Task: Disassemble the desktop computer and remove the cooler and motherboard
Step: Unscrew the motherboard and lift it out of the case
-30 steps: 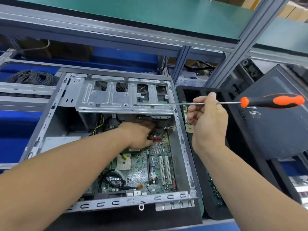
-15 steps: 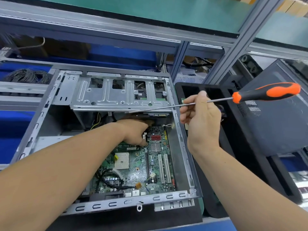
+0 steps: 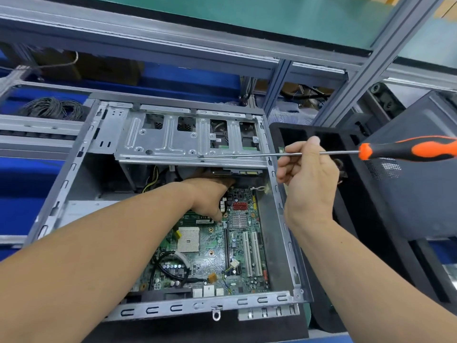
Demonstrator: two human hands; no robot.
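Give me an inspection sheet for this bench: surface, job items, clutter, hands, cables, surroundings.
Surface: hidden under the computer case.
Job's things: motherboard lies in the case, its processor socket bare; no cooler seen.
Clutter: black side panel to the right.
Hands: left hand reaches under the drive cage; right hand holds the screwdriver by its shaft.
Cables: black cable loops over the board.
Surroundings: coiled wire on the rack.

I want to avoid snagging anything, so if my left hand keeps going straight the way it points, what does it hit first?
Probably the dark parts under the drive cage. The left hand points up and away over the motherboard, its fingers already hidden in that shadow, so depth is unclear.
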